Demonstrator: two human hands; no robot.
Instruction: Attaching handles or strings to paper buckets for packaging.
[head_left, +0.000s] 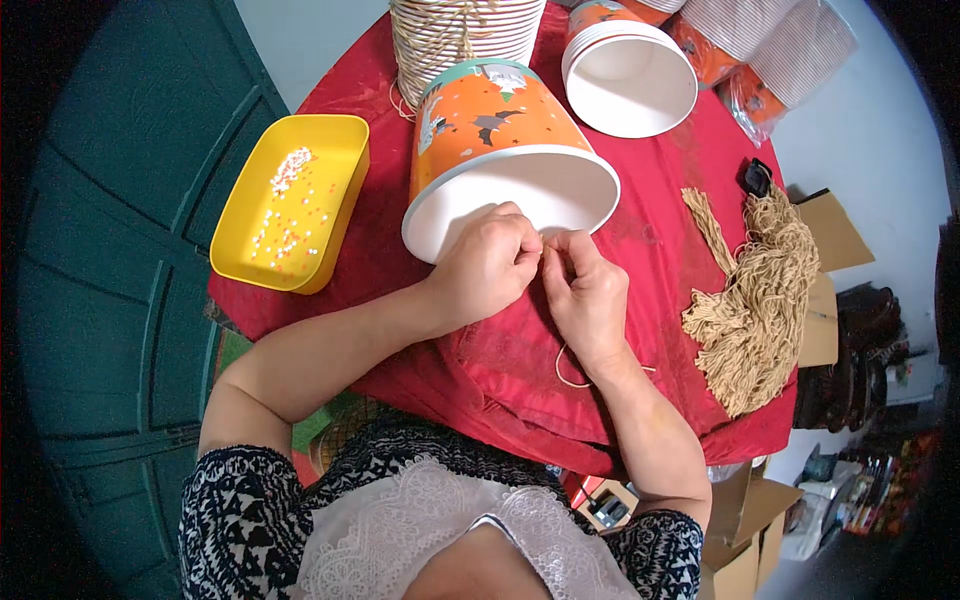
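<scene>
An orange paper bucket (540, 110) with bat and ghost pictures and a pale green base band lies on its side before me, its white mouth turned toward me. At the lower edge of that mouth my two hands meet, fingertips almost touching. My left hand (480, 262) is closed in a pinch, partly in front of the opening. My right hand (586, 290) is pinching as well. A thin beige cord (572, 382) hangs in a loop below the right hand and passes behind its wrist. Its end between my fingertips is mostly hidden.
Left stands a yellow tub (345, 215) with small white and orange beads. A tall stack of buckets (470, 35) rises behind; more white-lined buckets (630, 80) lie back right. A bundle of beige cords (755, 310) rests on the red cloth (640, 190). Cardboard boxes (745, 520) stand lower right.
</scene>
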